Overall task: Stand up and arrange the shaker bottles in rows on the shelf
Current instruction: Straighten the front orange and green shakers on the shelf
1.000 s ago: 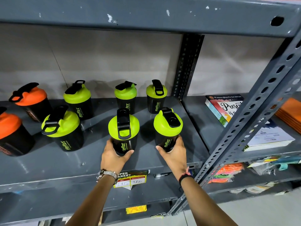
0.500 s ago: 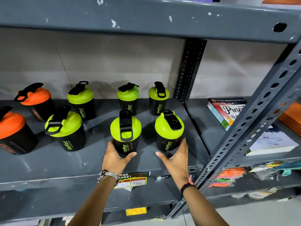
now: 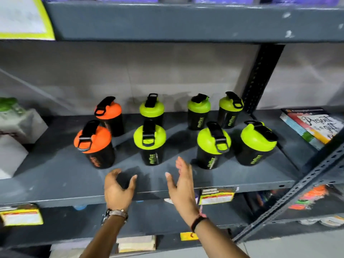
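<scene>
Left hand (image 3: 117, 190): nearest the camera, at the front lip of the shelf (image 3: 55, 175); fingers curled into a loose, half-open cup, holding nothing. A wristwatch (image 3: 114, 215) sits on this wrist.
Right hand (image 3: 183, 185): just beside the left, also at the front lip; palm turned inward, fingers straight and spread, holding nothing. A dark wristband (image 3: 198, 219) sits on this wrist.
Hand-to-bottle gap: both hands are clear of the front row, touching no bottle.
Price labels (image 3: 216, 195): stuck along the shelf edge beside the right hand; print blurred, unreadable.
Front row: orange-lidded shaker bottle (image 3: 94, 144), then three green-lidded shaker bottles (image 3: 149, 143), (image 3: 213, 144), (image 3: 256, 142), left to right. All upright, apart from each other.
Back row: one orange-lidded (image 3: 109, 116) and three green-lidded (image 3: 151, 108), (image 3: 198, 111), (image 3: 229, 109), each roughly behind its front partner. All upright, near the wall.
Spacing: the gaps look uneven; the two right-hand pairs sit closer together than the middle ones. Lid straps point in different directions.
Progress (judgement): eight bottles stand in two rows of four, colours grouped. The arrangement looks essentially finished; at most, small nudges to even the gaps remain.
Beyond the upright post (image 3: 260, 79): a stack of books (image 3: 310, 127) lies on the neighbouring shelf, no part of the task.
Far left: white packages (image 3: 16, 131), blurred.
</scene>
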{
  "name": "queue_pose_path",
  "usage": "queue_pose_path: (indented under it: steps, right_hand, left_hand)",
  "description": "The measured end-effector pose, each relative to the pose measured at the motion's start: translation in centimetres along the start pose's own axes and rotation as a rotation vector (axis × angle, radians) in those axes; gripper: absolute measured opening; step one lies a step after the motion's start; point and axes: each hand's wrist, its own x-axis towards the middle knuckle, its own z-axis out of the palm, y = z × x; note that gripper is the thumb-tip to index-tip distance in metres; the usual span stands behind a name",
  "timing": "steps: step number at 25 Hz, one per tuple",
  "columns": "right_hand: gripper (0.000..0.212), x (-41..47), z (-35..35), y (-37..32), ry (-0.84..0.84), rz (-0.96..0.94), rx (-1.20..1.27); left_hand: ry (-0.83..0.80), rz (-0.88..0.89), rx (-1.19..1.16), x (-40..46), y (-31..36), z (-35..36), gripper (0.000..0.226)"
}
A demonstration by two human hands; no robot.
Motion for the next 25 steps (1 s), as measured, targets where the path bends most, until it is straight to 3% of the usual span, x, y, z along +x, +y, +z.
queue_pose_path:
  steps: [4, 6, 8, 11, 16, 21, 25]
  right_hand:
    - [0.095, 3.0, 5.7, -1.9, -0.02, 0.166, 0.017]
    - [0.1, 4.1, 7.2, -2.0, 0.045, 0.212, 0.021]
    - [0.091, 4.8, 8.2, -1.6, 0.129, 0.229, 0.023]
    - [0.073, 5.1, 8.8, -0.9, 0.232, 0.202, 0.024]
    - [0.069, 5.0, 9.0, -0.9, 0.257, 0.17, -0.023]
    - [0.066, 3.5, 8.4, -1.1, 0.235, 0.17, -0.019]
    - [0.078, 2.8, 8.2, -1.3, 0.208, 0.171, -0.022]
  left_hand:
    - [0.111, -0.135, 0.048, 5.0, -1.8, -3.9, 0.087]
    - [0.069, -0.157, 0.014, 6.8, -1.8, -4.3, 0.105]
    - [0.012, -0.145, -0.022, 8.1, -1.9, -4.1, 0.111]
    - [0.02, -0.118, -0.036, 9.0, -1.8, -3.4, 0.101]
    - [0.056, -0.161, -0.068, 9.4, -1.9, -3.1, 0.069]
    - [0.051, -0.17, -0.061, 8.3, -2.3, -4.2, 0.065]
    - [0.022, -0.156, -0.084, 7.8, -2.3, -4.8, 0.071]
